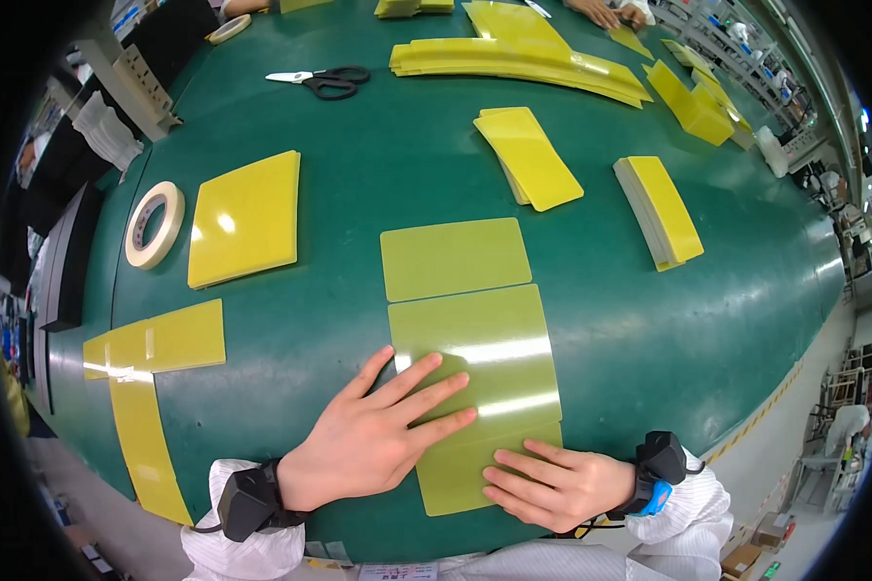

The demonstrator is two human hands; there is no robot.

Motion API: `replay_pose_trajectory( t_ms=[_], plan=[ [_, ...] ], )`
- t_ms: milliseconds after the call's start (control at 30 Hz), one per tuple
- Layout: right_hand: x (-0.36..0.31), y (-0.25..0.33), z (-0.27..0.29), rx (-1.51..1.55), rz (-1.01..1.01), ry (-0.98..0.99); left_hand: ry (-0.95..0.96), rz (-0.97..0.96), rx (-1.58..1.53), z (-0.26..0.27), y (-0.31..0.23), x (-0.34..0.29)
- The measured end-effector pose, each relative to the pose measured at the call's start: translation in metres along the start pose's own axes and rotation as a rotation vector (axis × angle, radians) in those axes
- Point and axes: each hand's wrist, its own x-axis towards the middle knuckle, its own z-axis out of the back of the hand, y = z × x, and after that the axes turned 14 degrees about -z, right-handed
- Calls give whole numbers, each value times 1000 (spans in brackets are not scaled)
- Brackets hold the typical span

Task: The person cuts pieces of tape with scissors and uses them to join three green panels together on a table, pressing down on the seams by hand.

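Note:
Three yellow-green plastic sheets lie in a column on the green table in front of me. The far one is a short rectangle (455,259), and a narrow gap parts it from the larger middle sheet (475,329). At the near end, the lower sheet (455,479) meets or overlaps the middle one; I cannot tell which. My left hand (373,431) rests with spread fingers on the left side of the middle sheet. My right hand (562,484) lies with its fingers stretched over the right side of the lower sheet. Neither hand grips anything.
To the left are a tape roll (155,225), a stack of yellow sheets (245,221) and a T-shaped yellow piece (150,387). Scissors (325,81), small stacks (531,160) (661,213) and long yellow strips (518,70) lie farther off. A co-worker's hands (610,14) show beyond.

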Motion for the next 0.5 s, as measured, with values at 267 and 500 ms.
replay_pose_trajectory(
  t_ms=[267,500],
  plan=[
    [0,0,0,-24,30,-4,-49,-29,38,-6,-2,1],
    [-1,1,-3,-28,37,-11,-44,-20,48,-6,-3,0]
  ],
)
